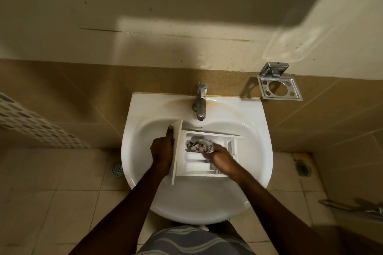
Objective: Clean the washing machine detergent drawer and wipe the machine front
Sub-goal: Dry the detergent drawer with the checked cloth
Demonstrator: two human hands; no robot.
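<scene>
White rigid plastic detergent drawer (199, 159) looks light, probably slippery; held in white ceramic basin (257, 130). Left hand (162, 151) clamps its front panel; right hand (219, 158) is closed on a crumpled patterned rag (199, 144) inside a compartment.

White detergent drawer (199, 161) open-side up, over the sink basin (255, 151), patterned cloth (199, 145) inside.

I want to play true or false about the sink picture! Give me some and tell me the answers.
1. The drawer is over the sink. True.
2. The right hand presses a cloth into the drawer. True.
3. Water is pouring from the tap. False: no stream shows.
4. The left hand is on the tap. False: it grips the drawer's front panel.
5. The metal holder on the wall holds a cup. False: it is empty.
</scene>
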